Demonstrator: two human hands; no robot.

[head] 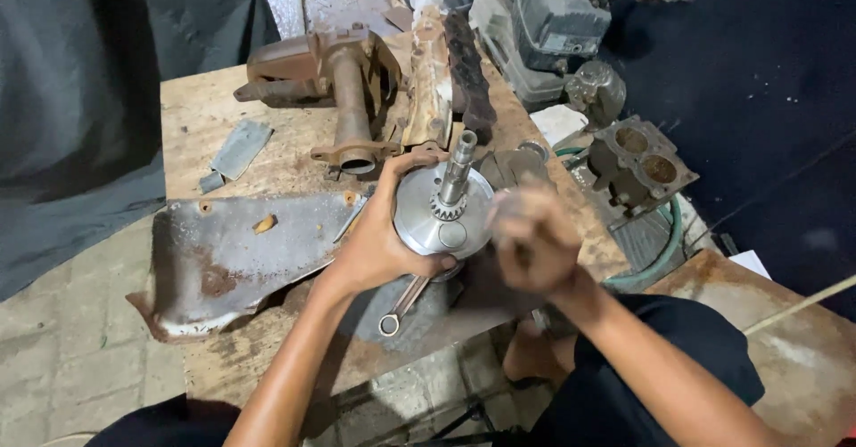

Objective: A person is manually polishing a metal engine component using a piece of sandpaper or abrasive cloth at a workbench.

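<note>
My left hand [379, 237] grips the rim of a silver crankshaft [443, 208], a round metal disc with a geared shaft standing up from its middle. My right hand [532, 240] hovers blurred just right of the disc, its fingers curled; whether it holds anything I cannot tell. A ring spanner [403, 304] lies on the wooden bench [201, 113] just below the disc, partly under my left hand.
A rusty pipe fitting [349, 99] and a corroded metal strip [430, 82] lie at the back of the bench. A bent grey metal sheet [232, 255] covers the left front. An engine block [637, 166], a green hose [664, 251] and grey engine parts [544, 28] sit right.
</note>
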